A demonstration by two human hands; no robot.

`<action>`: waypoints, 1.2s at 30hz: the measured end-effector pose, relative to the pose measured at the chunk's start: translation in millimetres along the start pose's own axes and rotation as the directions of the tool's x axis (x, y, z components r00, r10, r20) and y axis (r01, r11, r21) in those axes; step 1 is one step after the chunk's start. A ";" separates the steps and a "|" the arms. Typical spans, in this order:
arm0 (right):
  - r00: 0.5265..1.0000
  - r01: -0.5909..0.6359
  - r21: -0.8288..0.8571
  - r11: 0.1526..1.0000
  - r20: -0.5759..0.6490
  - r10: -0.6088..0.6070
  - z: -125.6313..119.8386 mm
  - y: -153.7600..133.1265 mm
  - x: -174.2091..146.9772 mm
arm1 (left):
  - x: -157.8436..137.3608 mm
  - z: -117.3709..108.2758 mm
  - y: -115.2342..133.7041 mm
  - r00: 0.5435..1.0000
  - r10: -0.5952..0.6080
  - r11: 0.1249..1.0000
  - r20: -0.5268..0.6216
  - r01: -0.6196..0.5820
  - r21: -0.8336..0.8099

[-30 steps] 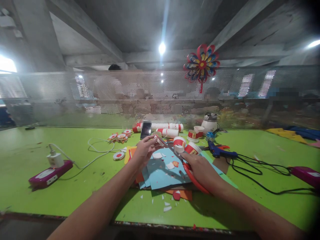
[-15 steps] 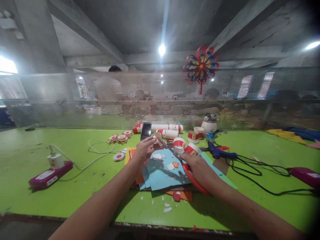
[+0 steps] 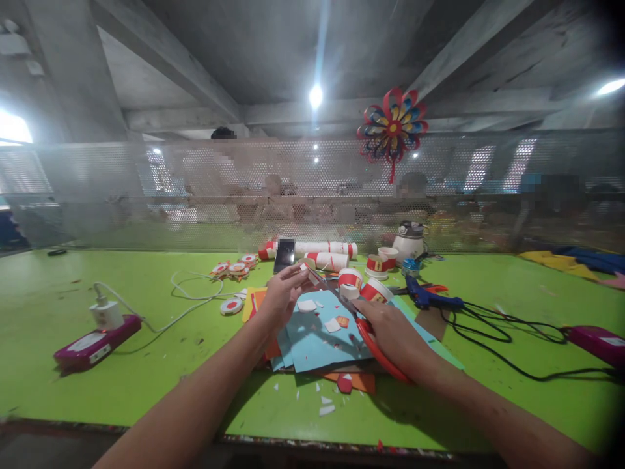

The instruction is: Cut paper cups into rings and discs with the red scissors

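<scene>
My left hand (image 3: pixel 284 291) pinches a small red-and-white piece of paper (image 3: pixel 308 273) between thumb and fingers. In my right hand (image 3: pixel 385 326) are red-handled scissors (image 3: pixel 367 336), with their blades pointing up and left to the paper piece. The scissor tips meet the paper near my left fingertips; how far the blades are apart is hard to see. Below both hands lie light blue sheets (image 3: pixel 317 345), strewn with white and red scraps. Cut paper cup rings (image 3: pixel 350 280) sit just beyond the scissor blades.
A blue glue gun (image 3: pixel 430 296) with black cord lies to the right. Stacked paper cups (image 3: pixel 327 249), a phone (image 3: pixel 284 255) and a white kettle-like bottle (image 3: pixel 409 244) stand at the back. At left is a purple power strip (image 3: pixel 97 342) with a white charger. A mesh partition (image 3: pixel 122 195) borders the table.
The paper piece in my left hand has shifted and turned slightly, with the fingers further over it. The scissors stay at nearly the same spot.
</scene>
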State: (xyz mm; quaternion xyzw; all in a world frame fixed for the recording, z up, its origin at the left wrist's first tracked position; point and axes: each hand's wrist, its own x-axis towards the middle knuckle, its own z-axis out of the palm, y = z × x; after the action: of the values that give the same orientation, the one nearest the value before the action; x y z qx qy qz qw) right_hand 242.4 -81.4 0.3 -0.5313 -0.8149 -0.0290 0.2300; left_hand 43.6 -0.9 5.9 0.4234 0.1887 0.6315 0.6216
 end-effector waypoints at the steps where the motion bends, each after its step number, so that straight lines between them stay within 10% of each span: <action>1: 1.000 0.005 0.006 1.000 -0.009 -0.005 -0.2 -0.5 -0.1 | -0.5 0.8 0.4 1.000 0.002 1.000 0.002 -0.002 0.001; 36: 0.998 0.037 0.058 0.998 -0.058 -0.033 3.3 3.6 -0.9 | 0.1 -0.8 -0.8 0.999 0.029 1.000 0.028 -0.029 -0.001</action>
State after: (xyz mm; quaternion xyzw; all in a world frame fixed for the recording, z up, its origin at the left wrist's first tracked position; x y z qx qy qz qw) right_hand 244.8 -79.7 -3.7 -0.5089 -0.8177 -0.0241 0.2681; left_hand 43.5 -0.4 4.8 0.4348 0.1733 0.6346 0.6150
